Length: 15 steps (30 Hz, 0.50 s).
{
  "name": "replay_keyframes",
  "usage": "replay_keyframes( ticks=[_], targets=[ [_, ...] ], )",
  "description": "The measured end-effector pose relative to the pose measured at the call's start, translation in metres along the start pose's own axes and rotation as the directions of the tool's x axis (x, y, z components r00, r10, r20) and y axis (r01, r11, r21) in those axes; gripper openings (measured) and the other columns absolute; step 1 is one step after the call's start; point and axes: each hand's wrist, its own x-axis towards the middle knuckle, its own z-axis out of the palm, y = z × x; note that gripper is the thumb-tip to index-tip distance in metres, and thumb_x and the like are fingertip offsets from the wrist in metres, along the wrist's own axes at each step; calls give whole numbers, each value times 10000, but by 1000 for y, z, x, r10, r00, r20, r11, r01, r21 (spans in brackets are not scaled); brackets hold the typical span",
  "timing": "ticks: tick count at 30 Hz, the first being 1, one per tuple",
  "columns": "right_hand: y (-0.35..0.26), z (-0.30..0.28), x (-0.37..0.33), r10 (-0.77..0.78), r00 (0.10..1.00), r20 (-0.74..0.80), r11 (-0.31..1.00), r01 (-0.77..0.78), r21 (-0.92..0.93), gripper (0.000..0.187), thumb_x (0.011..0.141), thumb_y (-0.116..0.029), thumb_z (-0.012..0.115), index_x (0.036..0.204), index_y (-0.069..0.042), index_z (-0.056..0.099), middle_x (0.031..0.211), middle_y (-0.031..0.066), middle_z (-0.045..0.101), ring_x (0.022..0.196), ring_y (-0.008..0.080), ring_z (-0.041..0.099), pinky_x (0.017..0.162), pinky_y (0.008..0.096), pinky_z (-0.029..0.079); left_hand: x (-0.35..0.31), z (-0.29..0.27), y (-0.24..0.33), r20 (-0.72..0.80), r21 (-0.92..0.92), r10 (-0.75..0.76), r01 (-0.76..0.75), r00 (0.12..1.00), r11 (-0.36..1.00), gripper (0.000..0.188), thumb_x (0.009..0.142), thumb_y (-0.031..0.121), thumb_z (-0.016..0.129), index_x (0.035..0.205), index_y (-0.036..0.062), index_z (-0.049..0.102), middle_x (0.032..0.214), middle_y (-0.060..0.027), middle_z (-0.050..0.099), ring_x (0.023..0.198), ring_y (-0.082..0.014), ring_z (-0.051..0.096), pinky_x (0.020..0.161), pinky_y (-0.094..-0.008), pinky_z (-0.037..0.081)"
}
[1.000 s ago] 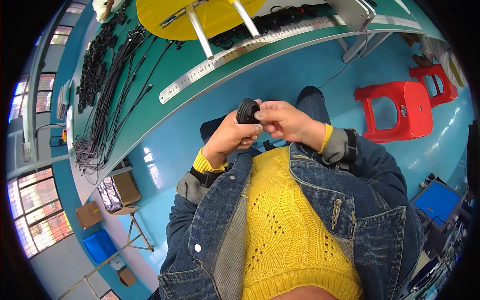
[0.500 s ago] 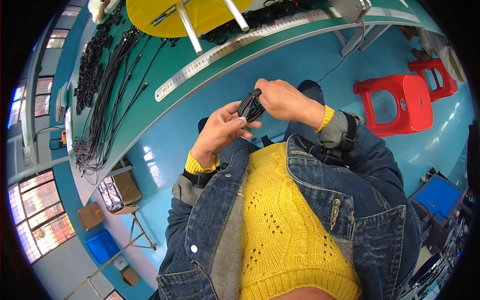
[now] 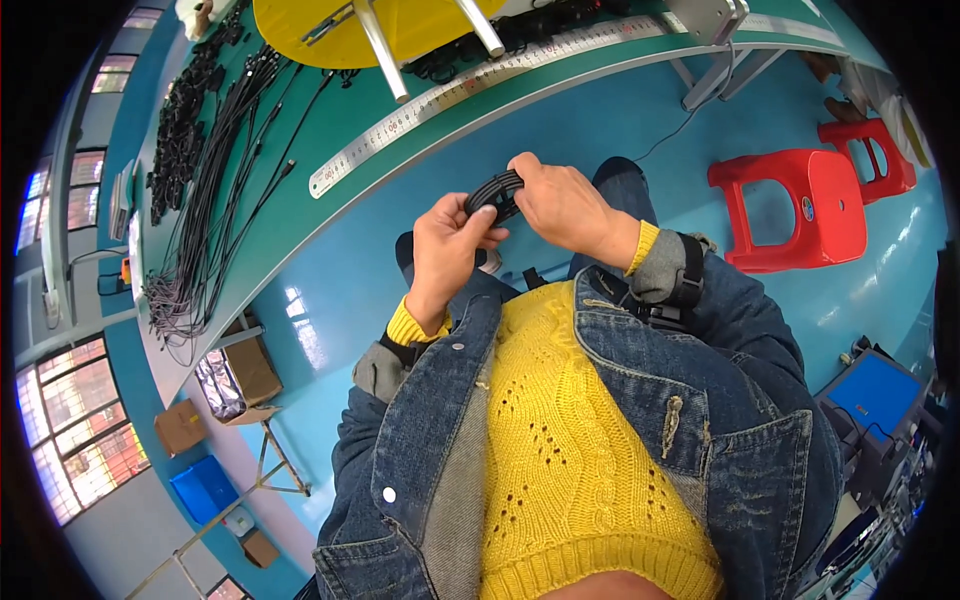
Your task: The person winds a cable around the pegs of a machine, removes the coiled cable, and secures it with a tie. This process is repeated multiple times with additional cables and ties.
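Observation:
Between my two hands, above my lap, is a coiled black cable. My left hand pinches the coil's left side between thumb and fingers. On the other side, my right hand grips the coil's right end, its fingers partly hidden behind the loops. A bundle of loose black cables is spread along the left part of the green table, beyond my left hand. A long steel ruler lies along the table's near edge.
A yellow round plate with metal rods stands over the table's far side. Piles of black coiled cables lie at far left. Red stools stand on the right. Below the table at left are a cardboard box and a blue bin.
My left fingers, spread under the coil before, have closed onto its side with the thumb on top. The coil has turned to lie flatter and shifted slightly left.

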Motion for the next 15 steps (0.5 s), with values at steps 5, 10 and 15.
replay_keyframes(
  ticks=[5, 10, 15],
  targets=[
    [11, 4, -3, -85, 996, 13, 994, 84, 64, 218, 764, -36, 519, 951, -11, 409, 644, 198, 557, 650, 408, 551, 549, 478, 422, -5, 7, 4, 59, 12, -16, 15, 998, 1000, 179, 874, 102, 510, 989, -36, 519, 815, -91, 612, 664, -125, 612, 527, -209, 488],
    [-5, -1, 3, -256, 935, 246, 962, 223, 156, 228, 777, -108, 543, 951, -24, 422, 704, 174, 598, 680, 372, 583, 579, 454, 449, -2, -18, 13, 630, -322, -267, 558, 729, 765, 344, 900, 264, 464, 1052, -44, 491, 858, -105, 581, 570, -109, 501, 418, -199, 377],
    [2, 3, 3, -249, 945, 211, 965, 225, 132, 232, 779, -106, 542, 971, -37, 432, 703, 150, 600, 688, 361, 582, 568, 441, 443, 1, -16, 3, 622, -351, -333, 633, 708, 690, 419, 917, 340, 405, 1077, -39, 482, 903, -117, 586, 595, -111, 498, 419, -182, 329]
  ],
)
